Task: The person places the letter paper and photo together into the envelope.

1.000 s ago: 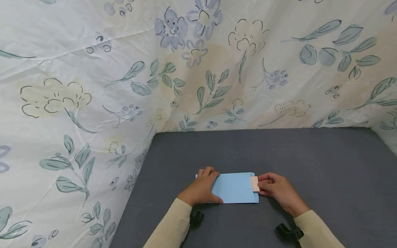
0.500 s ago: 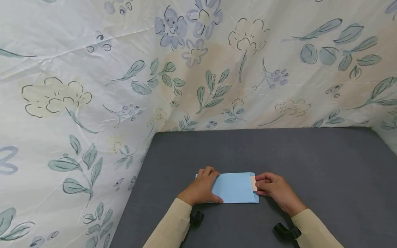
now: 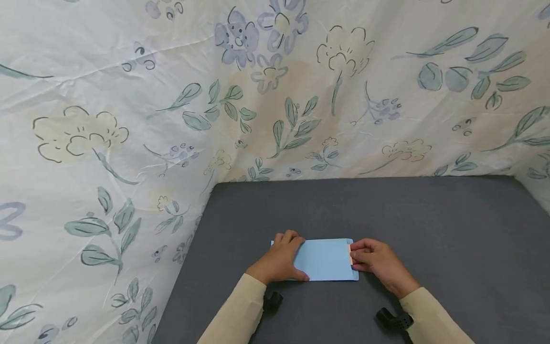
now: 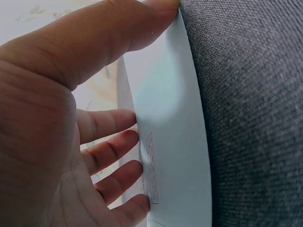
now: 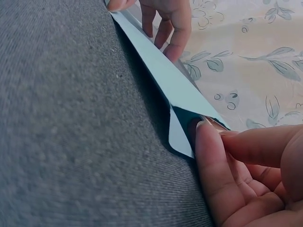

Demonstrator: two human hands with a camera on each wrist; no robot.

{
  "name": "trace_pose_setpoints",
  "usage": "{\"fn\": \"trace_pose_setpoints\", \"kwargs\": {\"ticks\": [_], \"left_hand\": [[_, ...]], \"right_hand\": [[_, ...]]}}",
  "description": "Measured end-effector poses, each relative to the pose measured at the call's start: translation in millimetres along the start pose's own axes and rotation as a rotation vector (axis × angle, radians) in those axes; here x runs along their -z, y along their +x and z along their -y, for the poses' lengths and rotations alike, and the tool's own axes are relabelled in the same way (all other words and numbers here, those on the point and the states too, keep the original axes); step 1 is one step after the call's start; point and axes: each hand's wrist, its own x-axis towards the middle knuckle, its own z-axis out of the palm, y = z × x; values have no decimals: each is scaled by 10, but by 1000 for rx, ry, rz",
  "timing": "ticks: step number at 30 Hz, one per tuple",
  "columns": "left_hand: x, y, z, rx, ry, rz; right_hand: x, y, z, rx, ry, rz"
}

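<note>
A light blue envelope [image 3: 324,260] lies flat on the table, its mouth facing right. My left hand [image 3: 279,258] holds its left end, thumb at the near edge and fingers at the far edge. In the left wrist view, red print shows on the envelope [image 4: 173,123] beside the fingertips. At the mouth my right hand [image 3: 384,265] pinches a pale pink card [image 3: 350,254], of which only a thin strip shows. The right wrist view has the mouth gaping, with the fingertips at the opening and the card [image 5: 215,123] mostly hidden inside.
A dark grey cloth-like surface covers the table [image 3: 429,224]. Floral curtains [image 3: 343,95] hang behind it and on the left side. Black wrist devices sit below both hands, one at the left wrist [image 3: 272,303] and one at the right wrist [image 3: 393,320].
My right hand has moved left, pushing the pink card farther into the envelope, so less of it shows. The left hand and the envelope have stayed in place.
</note>
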Motion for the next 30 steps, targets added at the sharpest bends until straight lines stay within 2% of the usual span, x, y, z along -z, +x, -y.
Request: {"fn": "trace_pose_setpoints", "kwargs": {"ticks": [18,30], "left_hand": [[12,-55,23,-17,3,-1],[9,-93,55,-30,2,7]], "right_hand": [[-89,-62,-32,-14,-65,-1],[-89,-169,-12,-13,25,-15]]}}
